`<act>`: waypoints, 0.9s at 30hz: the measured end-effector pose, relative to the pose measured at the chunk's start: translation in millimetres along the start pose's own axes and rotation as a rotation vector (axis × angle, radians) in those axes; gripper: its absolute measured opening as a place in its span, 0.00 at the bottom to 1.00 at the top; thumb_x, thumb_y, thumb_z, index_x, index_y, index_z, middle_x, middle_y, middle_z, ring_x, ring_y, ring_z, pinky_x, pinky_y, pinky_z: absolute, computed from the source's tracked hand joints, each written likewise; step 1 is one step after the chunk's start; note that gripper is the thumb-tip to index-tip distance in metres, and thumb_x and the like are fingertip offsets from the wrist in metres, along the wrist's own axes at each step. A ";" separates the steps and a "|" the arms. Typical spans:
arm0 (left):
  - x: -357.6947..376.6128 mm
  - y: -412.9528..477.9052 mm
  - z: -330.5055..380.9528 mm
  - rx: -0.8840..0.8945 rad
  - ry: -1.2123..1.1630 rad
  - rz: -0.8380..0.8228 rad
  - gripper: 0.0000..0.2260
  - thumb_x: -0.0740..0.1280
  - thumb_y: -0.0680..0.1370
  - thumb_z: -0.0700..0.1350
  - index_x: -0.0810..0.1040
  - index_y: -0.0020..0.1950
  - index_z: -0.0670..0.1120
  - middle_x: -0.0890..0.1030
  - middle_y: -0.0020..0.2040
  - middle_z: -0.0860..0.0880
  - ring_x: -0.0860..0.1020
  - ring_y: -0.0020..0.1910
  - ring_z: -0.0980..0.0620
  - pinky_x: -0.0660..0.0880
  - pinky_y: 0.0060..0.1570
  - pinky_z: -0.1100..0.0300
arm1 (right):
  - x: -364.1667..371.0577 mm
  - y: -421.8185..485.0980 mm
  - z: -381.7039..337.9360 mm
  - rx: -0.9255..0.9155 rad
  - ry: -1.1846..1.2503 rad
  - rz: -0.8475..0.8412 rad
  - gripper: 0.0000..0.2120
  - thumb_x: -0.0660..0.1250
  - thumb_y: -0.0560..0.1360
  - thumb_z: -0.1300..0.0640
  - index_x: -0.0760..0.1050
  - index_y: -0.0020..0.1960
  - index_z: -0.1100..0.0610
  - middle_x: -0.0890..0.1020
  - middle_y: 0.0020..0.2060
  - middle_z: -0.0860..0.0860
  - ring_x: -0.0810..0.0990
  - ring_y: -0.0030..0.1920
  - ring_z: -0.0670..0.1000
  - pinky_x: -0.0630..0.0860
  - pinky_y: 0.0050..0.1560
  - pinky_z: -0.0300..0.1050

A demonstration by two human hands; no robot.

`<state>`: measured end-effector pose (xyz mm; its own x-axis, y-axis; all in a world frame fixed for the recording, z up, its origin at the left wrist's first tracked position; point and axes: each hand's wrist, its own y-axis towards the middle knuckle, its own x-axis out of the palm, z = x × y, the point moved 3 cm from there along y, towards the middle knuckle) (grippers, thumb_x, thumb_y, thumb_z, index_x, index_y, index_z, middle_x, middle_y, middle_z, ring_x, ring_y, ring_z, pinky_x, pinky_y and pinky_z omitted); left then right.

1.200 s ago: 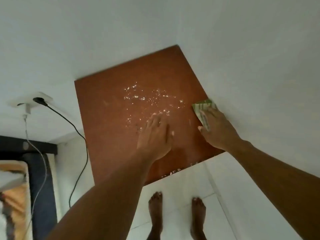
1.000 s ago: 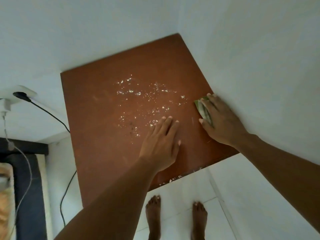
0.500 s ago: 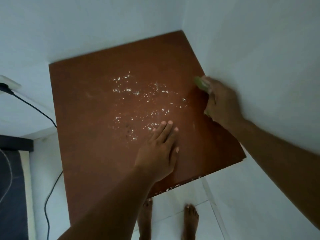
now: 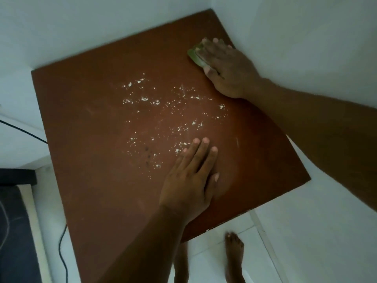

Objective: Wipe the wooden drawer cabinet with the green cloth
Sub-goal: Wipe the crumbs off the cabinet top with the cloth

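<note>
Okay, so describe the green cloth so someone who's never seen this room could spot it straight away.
Find the reddish-brown cabinet top set into the corner of the white walls. Go to its far right corner, where the right hand presses flat. The green cloth is the pale green wad peeking out under those fingers, the only green thing there, beyond the scattered white crumbs.

One wooden cabinet top (image 4: 91, 123), one green cloth (image 4: 195, 56), one black cable (image 4: 61, 252). Two hands: left (image 4: 189, 184), right (image 4: 226, 68). Two bare feet; white crumbs (image 4: 163, 119) too many to count.

Your right hand (image 4: 226, 66) covers most of the green cloth (image 4: 195, 56); cabinet top (image 4: 98, 139) hides its drawers; left foot mostly hidden beneath.
</note>
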<state>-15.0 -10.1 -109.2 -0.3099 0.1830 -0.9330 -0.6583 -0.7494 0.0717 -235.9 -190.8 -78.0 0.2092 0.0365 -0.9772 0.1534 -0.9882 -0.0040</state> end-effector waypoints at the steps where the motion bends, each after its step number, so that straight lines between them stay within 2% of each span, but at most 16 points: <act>1: -0.5 0.1 0.4 0.000 -0.007 -0.011 0.25 0.60 0.85 0.53 0.65 0.81 0.45 0.62 0.82 0.45 0.55 0.83 0.46 0.59 0.79 0.47 | -1.9 -14.6 -3.7 0.013 -0.023 -0.007 0.26 0.47 0.85 0.46 0.52 0.82 0.46 0.53 0.82 0.49 0.50 0.82 0.54 0.50 0.80 0.53; 6: -4.3 1.1 0.9 0.011 0.009 -0.045 0.26 0.56 0.85 0.55 0.65 0.81 0.45 0.62 0.82 0.44 0.56 0.82 0.45 0.59 0.79 0.45 | 7.2 -153.1 -21.4 0.016 -0.082 -0.036 0.26 0.47 0.84 0.49 0.53 0.82 0.47 0.55 0.82 0.49 0.54 0.82 0.54 0.55 0.78 0.51; 10: -8.5 3.5 1.9 -0.018 0.029 -0.121 0.26 0.53 0.86 0.56 0.64 0.81 0.45 0.61 0.82 0.44 0.56 0.82 0.44 0.61 0.78 0.45 | 9.8 -252.8 -34.9 0.065 0.011 -0.010 0.26 0.55 0.82 0.53 0.61 0.80 0.46 0.59 0.81 0.45 0.63 0.78 0.53 0.69 0.62 0.52; 12: -15.8 4.8 6.9 -0.053 0.060 -0.161 0.26 0.51 0.86 0.56 0.63 0.82 0.46 0.60 0.83 0.44 0.56 0.82 0.44 0.60 0.79 0.46 | 10.9 -291.3 -39.2 0.069 0.075 0.024 0.27 0.62 0.79 0.60 0.67 0.77 0.48 0.64 0.78 0.45 0.71 0.68 0.54 0.73 0.55 0.52; 14: -24.3 9.6 13.3 -0.101 0.075 -0.251 0.26 0.50 0.86 0.54 0.58 0.83 0.48 0.54 0.84 0.46 0.51 0.83 0.46 0.57 0.80 0.48 | 9.4 -319.9 -42.8 0.086 0.131 0.049 0.30 0.68 0.74 0.69 0.72 0.74 0.52 0.71 0.74 0.46 0.72 0.56 0.53 0.78 0.51 0.51; 16: -33.0 18.8 16.4 -0.135 0.085 -0.367 0.26 0.50 0.87 0.54 0.52 0.84 0.49 0.48 0.85 0.48 0.46 0.83 0.47 0.54 0.80 0.49 | 2.2 -332.4 -46.0 0.092 0.189 0.050 0.30 0.70 0.71 0.72 0.75 0.70 0.55 0.77 0.68 0.48 0.72 0.50 0.52 0.82 0.47 0.51; 18: -47.9 26.8 19.5 -0.136 0.100 -0.427 0.26 0.51 0.86 0.54 0.53 0.84 0.50 0.48 0.85 0.48 0.47 0.83 0.47 0.57 0.80 0.47 | -12.6 -323.3 -47.4 0.063 0.251 0.066 0.23 0.66 0.75 0.68 0.76 0.69 0.56 0.80 0.64 0.50 0.75 0.50 0.53 0.82 0.50 0.53; 19: -55.8 29.6 20.2 -0.123 0.104 -0.428 0.25 0.51 0.86 0.54 0.55 0.83 0.50 0.50 0.85 0.47 0.49 0.83 0.46 0.57 0.80 0.46 | -23.5 -309.7 -47.1 0.058 0.284 0.080 0.21 0.63 0.77 0.65 0.76 0.69 0.56 0.80 0.63 0.50 0.77 0.53 0.55 0.80 0.56 0.51; 21: -71.1 32.7 16.8 -0.094 0.115 -0.384 0.24 0.53 0.86 0.53 0.58 0.82 0.49 0.54 0.84 0.46 0.51 0.83 0.45 0.55 0.79 0.49 | -49.9 -268.4 -44.5 0.096 0.340 0.109 0.19 0.60 0.80 0.61 0.76 0.69 0.55 0.80 0.64 0.50 0.78 0.58 0.55 0.70 0.65 0.39; 22: -78.7 34.7 12.0 -0.094 0.119 -0.352 0.24 0.53 0.86 0.52 0.59 0.82 0.49 0.55 0.84 0.46 0.51 0.83 0.45 0.54 0.79 0.51 | -62.9 -243.1 -44.0 0.121 0.342 0.124 0.18 0.59 0.81 0.59 0.75 0.70 0.54 0.80 0.64 0.50 0.78 0.59 0.55 0.67 0.63 0.36; 23: -86.0 37.9 4.9 -0.109 0.116 -0.324 0.24 0.54 0.86 0.52 0.60 0.81 0.49 0.56 0.84 0.46 0.52 0.83 0.46 0.53 0.79 0.51 | -74.5 -216.2 -44.5 0.146 0.337 0.136 0.18 0.59 0.82 0.59 0.75 0.70 0.54 0.80 0.64 0.50 0.77 0.58 0.53 0.67 0.60 0.38; 25: -98.9 51.5 -15.6 -0.150 0.106 -0.280 0.24 0.54 0.85 0.52 0.60 0.81 0.49 0.57 0.84 0.46 0.52 0.83 0.46 0.54 0.79 0.50 | -88.7 -159.4 -43.9 0.197 0.359 0.143 0.18 0.61 0.83 0.61 0.74 0.71 0.54 0.79 0.59 0.49 0.75 0.53 0.51 0.71 0.53 0.44; 27: -111.8 72.3 -38.5 -0.192 0.100 -0.256 0.25 0.55 0.85 0.52 0.60 0.82 0.49 0.57 0.83 0.47 0.53 0.83 0.46 0.56 0.80 0.49 | -95.0 -104.7 -42.0 0.226 0.374 0.111 0.18 0.62 0.83 0.60 0.74 0.72 0.53 0.78 0.57 0.48 0.77 0.50 0.52 0.75 0.50 0.45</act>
<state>-1.6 -109.2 -13.2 -0.0757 0.3244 -0.9429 -0.5619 -0.7950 -0.2285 -231.3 -84.6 24.2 0.5540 -0.0608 -0.8303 -0.0954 -0.9954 0.0092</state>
